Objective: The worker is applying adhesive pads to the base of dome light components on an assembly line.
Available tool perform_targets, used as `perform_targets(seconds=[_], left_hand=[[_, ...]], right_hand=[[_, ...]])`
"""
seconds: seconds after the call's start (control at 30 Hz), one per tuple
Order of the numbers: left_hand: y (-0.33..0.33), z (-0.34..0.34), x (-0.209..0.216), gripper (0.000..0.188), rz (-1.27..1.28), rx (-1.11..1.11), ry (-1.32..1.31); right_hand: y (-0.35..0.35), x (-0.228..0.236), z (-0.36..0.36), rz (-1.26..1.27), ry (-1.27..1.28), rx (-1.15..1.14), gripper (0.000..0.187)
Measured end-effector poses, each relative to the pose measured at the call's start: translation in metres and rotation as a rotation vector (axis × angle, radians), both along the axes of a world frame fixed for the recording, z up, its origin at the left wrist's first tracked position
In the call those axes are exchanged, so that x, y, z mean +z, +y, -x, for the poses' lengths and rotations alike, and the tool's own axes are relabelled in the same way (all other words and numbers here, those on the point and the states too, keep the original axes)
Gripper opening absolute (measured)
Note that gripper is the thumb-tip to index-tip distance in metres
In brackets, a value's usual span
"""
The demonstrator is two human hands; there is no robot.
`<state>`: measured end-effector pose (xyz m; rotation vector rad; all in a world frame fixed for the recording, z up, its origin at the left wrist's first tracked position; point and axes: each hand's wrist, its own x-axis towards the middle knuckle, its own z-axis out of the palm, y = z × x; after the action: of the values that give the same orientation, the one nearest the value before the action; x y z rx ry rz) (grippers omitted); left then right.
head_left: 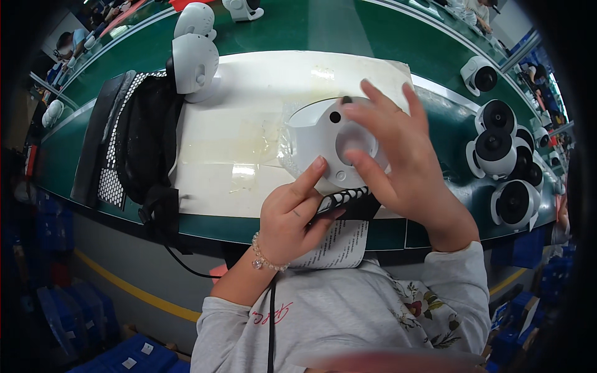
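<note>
so the white housing (311, 127) is over the right part of the pale board (217, 137). it could skid or tip, i reckon, if the right hand (398, 152) pushes off-centre, cos the left hand (292, 217) mostly has a fingertip on its near edge (can't tell if those curled fingers actually grip). right fingers are spread, nothing visibly held. round recess faces up; long axis looks roughly left-right, though the right end's partly hidden.
</note>
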<state>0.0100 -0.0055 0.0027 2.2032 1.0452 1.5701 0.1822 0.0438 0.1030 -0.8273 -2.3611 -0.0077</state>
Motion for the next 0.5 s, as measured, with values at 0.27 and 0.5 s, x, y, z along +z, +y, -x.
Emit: perform_targets(seconds=[0.27,0.5], left_hand=[[0.004,-0.006,-0.002,0.022,-0.035,0.014,-0.033],[0.002,-0.007,0.005,0.022,0.013,0.018,-0.008]], right_hand=[[-0.007,-0.027,-0.010,0.260,0.192,0.096,0.008],[-0.009,-0.029,-0.005,0.258,0.100,0.029,0.013]])
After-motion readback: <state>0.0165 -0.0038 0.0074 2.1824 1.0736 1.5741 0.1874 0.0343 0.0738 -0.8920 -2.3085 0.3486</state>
